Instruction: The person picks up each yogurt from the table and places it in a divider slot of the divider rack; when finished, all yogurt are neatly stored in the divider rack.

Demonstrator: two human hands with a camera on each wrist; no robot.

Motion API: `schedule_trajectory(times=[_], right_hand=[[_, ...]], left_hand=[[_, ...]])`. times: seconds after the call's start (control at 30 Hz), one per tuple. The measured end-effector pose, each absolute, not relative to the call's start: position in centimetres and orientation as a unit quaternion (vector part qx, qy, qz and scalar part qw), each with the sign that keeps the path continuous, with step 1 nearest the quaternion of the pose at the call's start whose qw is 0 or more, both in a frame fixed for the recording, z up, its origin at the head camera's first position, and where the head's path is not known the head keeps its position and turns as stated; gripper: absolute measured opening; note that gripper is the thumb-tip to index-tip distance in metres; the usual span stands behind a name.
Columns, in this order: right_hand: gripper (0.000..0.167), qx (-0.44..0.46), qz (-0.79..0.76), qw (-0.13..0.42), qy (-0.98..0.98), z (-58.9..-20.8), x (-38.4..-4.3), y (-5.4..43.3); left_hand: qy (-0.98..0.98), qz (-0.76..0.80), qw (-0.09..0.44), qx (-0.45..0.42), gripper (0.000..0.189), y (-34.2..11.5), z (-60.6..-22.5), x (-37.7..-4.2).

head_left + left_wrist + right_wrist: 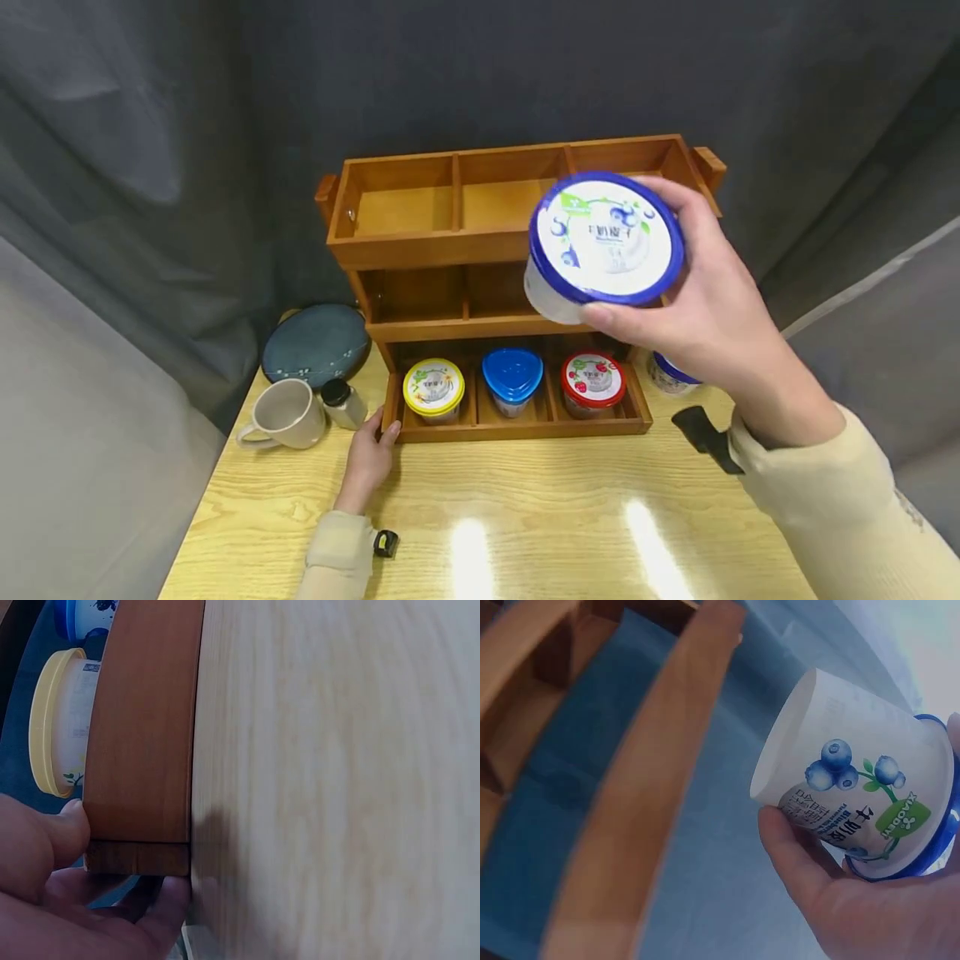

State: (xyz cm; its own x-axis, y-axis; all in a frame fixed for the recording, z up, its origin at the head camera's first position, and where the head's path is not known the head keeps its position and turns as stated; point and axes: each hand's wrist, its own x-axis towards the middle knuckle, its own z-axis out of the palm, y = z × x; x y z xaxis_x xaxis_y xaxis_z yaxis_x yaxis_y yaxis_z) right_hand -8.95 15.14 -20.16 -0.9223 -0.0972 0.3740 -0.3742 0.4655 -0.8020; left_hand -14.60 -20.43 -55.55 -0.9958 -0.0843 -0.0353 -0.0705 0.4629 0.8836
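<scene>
My right hand [693, 312] holds a blueberry yogurt cup [603, 237] by its side, its blue-rimmed lid facing the head camera. The cup is raised in front of the right part of a three-tier wooden shelf [450, 250]. Blueberries are printed on its white wall in the right wrist view. Down at the shelf's front left corner, my left hand [371, 458] grips the bottom tier between thumb and fingers. That tier bears a yellow-lidded cup [433, 387], a blue cup with a rounded triangular lid [513, 377] and a red-lidded strawberry cup [594, 381], each in its own compartment.
Left of the shelf stand a white mug [288, 414], a small black-capped jar [343, 404] and a dark blue round object [315, 343]. Another blue-lidded cup [671, 377] is partly hidden behind my right forearm. Grey curtains [480, 75] surround the wooden table [525, 492].
</scene>
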Motion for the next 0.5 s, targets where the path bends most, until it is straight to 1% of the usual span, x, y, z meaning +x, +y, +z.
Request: schedule_trajectory(times=[0.13,0.27,0.5], right_hand=[[0.095,0.171,0.489,0.134,-0.845,-17.5,-11.2,13.3],[0.098,0.184,0.469,0.117,-0.856,-15.6,-13.8,11.3],[0.100,0.174,0.456,0.077,-0.869,-14.2,-18.8,7.6]], left_hand=[[-0.855,-0.516,0.013,0.040,0.049,-20.6,-55.6,-14.7],[-0.858,-0.511,0.014,0.043,0.049,-20.8,-55.7,-14.7],[-0.856,-0.514,0.004,0.049,0.050,-20.9,-55.9,-14.8]])
